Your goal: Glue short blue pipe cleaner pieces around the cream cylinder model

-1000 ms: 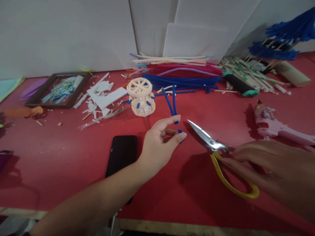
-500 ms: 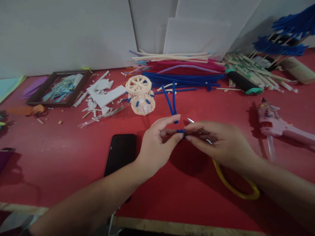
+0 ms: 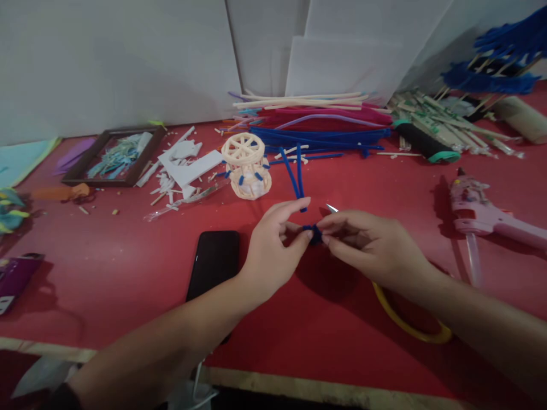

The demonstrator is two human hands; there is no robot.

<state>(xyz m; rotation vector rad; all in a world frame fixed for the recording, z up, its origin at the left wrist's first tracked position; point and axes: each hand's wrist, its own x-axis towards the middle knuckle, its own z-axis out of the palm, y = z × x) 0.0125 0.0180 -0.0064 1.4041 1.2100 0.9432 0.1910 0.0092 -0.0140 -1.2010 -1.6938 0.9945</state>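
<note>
A small, dark blue bent piece of pipe cleaner is pinched between the fingertips of both hands, above the red table. My left hand grips its left side with thumb and finger, the index finger raised over it. On its right side, my right hand holds it with thumb and forefinger. Two longer blue pipe cleaners extend past my left fingertips, their lower ends close together. Scissors with a yellow handle are partly covered by my right hand; the metal tip shows beyond the fingers.
A cream pipe-cleaner wheel-topped structure stands behind my left hand. The black phone lies left, a pink glue gun right. Bundled pipe cleaners lie along the back, a brown frame and white scraps at back left.
The small blue piece has turned between the fingers and shows more of its dark side. The camera view has shifted slightly left; both hands keep their pinch.
</note>
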